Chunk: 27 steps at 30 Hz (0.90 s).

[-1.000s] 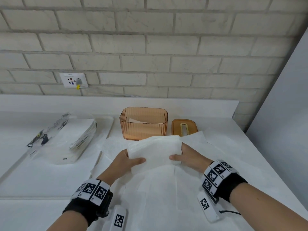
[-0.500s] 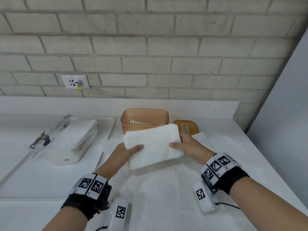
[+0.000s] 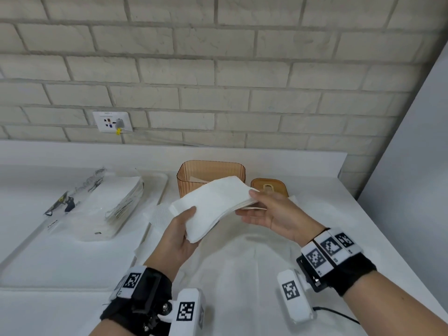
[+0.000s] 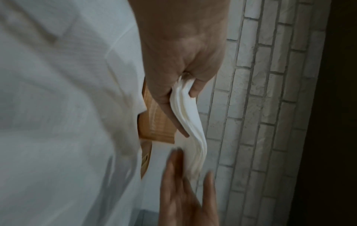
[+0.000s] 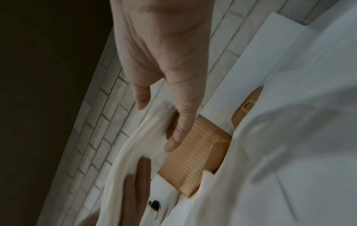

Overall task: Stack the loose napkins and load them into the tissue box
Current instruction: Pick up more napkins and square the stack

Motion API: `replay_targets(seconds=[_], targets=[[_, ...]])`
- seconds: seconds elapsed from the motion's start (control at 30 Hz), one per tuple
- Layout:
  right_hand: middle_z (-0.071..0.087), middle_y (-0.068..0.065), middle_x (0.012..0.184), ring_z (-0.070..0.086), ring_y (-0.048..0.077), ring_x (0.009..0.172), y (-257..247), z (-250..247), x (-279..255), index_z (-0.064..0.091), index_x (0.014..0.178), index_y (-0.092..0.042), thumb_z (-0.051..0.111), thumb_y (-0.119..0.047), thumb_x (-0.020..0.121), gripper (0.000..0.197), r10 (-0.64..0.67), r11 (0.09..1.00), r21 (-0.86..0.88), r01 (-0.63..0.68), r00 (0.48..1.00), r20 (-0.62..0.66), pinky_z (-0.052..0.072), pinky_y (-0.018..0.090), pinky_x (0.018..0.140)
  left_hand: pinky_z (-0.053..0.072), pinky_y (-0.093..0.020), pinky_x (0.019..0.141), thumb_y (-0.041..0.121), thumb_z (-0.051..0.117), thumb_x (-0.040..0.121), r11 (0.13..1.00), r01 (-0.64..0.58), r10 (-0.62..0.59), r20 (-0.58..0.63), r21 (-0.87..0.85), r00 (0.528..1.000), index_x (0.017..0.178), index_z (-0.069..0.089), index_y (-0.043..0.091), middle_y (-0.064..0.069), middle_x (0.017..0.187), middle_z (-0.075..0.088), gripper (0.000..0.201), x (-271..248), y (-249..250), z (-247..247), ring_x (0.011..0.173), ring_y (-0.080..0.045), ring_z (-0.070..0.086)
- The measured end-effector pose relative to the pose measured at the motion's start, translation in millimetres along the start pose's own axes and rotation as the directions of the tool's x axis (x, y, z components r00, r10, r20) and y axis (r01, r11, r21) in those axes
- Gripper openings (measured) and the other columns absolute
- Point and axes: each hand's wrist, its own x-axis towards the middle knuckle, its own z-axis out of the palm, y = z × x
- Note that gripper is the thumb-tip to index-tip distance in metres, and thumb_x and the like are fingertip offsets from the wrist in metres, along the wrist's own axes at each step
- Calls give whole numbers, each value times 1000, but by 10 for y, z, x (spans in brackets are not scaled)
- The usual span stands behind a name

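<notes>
A stack of white napkins [image 3: 213, 202] hangs tilted in the air in front of the amber ribbed tissue box [image 3: 211, 172], which stands open at the back of the counter. My left hand [image 3: 188, 223] pinches the stack's near left corner, thumb on top. My right hand [image 3: 251, 202] holds the far right edge, thumb above and straight fingers below. The left wrist view shows the left hand [image 4: 185, 91] pinching the stack [image 4: 191, 122]. In the right wrist view the right hand [image 5: 160, 116] lies along the stack [image 5: 133, 146] beside the box [image 5: 197, 152].
The box's amber lid [image 3: 269, 187] lies flat right of the box. A clear packet of napkins [image 3: 109, 209] sits on a white tray [image 3: 36, 251] at the left. Unfolded napkins [image 3: 242, 263] cover the counter under my hands. A brick wall with a socket [image 3: 112, 121] rises behind.
Both hands have lifted the stack off the counter and carried it up and back toward the box. It now tilts, right side higher, with the right hand's fingers underneath.
</notes>
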Motion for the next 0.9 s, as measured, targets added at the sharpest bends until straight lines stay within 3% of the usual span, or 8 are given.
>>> replay_targets(seconds=[0.17,0.23,0.3,0.4,0.5,0.6,0.73,0.9], targets=[[60,15,121,62,31,104,117,120,90,47,126,-7,58,-1,89,39,-80,992,84,90,989,-120,59,42,71,59,-41,77,16,53,86,999,-31,32,115,-15,993,134,48,7,-18,126,62,50,-137,-188,131,112,-33,61],[55,15,128,59,30,109,68,100,135,43,130,-8,59,2,88,46,-120,992,1,122,975,-187,58,38,67,56,-45,82,31,62,80,999,-2,10,175,-44,984,126,60,7,-17,126,62,52,-190,-143,81,110,-34,63],[54,13,128,59,31,109,-20,96,125,41,132,-11,61,4,86,53,-139,988,-99,122,972,-188,58,38,69,50,-49,88,44,77,61,994,91,-73,232,-67,970,118,68,6,-17,128,61,69,-209,-42,-7,113,-36,61],[56,9,121,61,28,104,-135,168,62,38,133,-16,65,2,83,59,-177,934,-332,131,978,-114,58,42,74,46,-47,95,53,83,56,970,200,-228,229,141,946,126,62,9,-16,131,58,86,-153,111,-38,120,-36,56],[62,0,100,64,18,89,-176,252,9,40,126,-25,68,-5,84,54,-219,852,-496,169,975,-43,60,33,69,56,-43,80,42,89,54,906,184,-276,202,381,940,121,62,9,-17,121,65,80,-89,173,66,105,-33,65],[65,1,90,66,15,76,-174,263,2,42,122,-26,63,-16,89,40,-285,873,-431,226,956,-76,59,35,70,55,-42,84,31,71,77,880,126,-234,188,458,954,128,54,12,-15,122,65,57,-69,150,134,108,-30,65],[67,13,92,67,26,68,-171,239,-35,48,106,-23,54,-13,94,17,-399,868,-369,332,909,-122,59,46,69,58,-40,76,28,66,79,927,72,-133,142,368,981,130,50,16,-11,119,67,55,-20,43,91,103,-27,68],[62,4,93,64,19,61,-105,306,-83,58,91,-19,54,-12,94,9,-480,796,-463,389,873,-92,59,36,60,59,-39,75,22,57,84,963,-16,-29,165,268,986,131,49,18,-8,117,69,47,-21,-110,95,99,-24,69]])
